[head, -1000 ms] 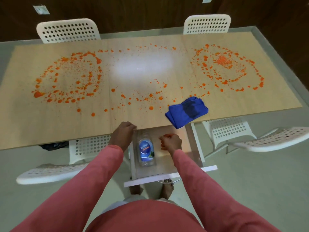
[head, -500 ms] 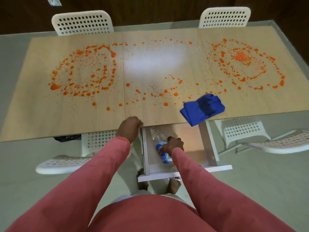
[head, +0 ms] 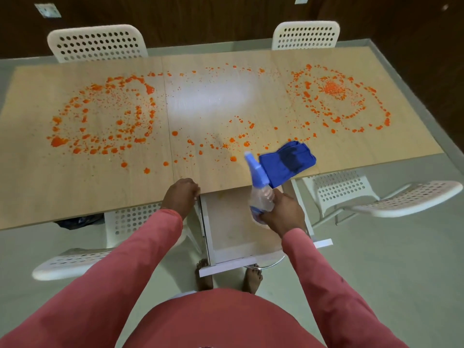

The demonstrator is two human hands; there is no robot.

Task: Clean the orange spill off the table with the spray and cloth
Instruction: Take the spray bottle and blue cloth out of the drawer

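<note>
The spray bottle (head: 259,190) is held in the right hand (head: 281,217), fingers wrapped round its clear lower body, blue nozzle tipped up and away over the near edge of the counter (head: 75,187). The left hand (head: 182,197) is closed over that counter edge, just beside the open drawer (head: 233,229); whether anything is gripped beyond the edge itself cannot be told. The drawer is seen pulled out below the counter, and its pale floor shows bare where it is visible, with part of it hidden behind the right hand and bottle.

The orange spill (head: 105,119) is spread wide: a ring of blobs on the left, a scatter of drops across the middle, a second ring on the right. The blue cloth (head: 287,160) is lying folded at the near edge, touching the nozzle in this view and partly overhanging the counter.

The step in hand is judged to be bringing the bottle up to spray. It would be done well if the grip were shifted up toward the trigger, the nozzle levelled and pointed down at the nearest drops, and the cloth kept out of the mist. Each patch is best wetted in turn, so the liquid is not left to run off the edge.
</note>
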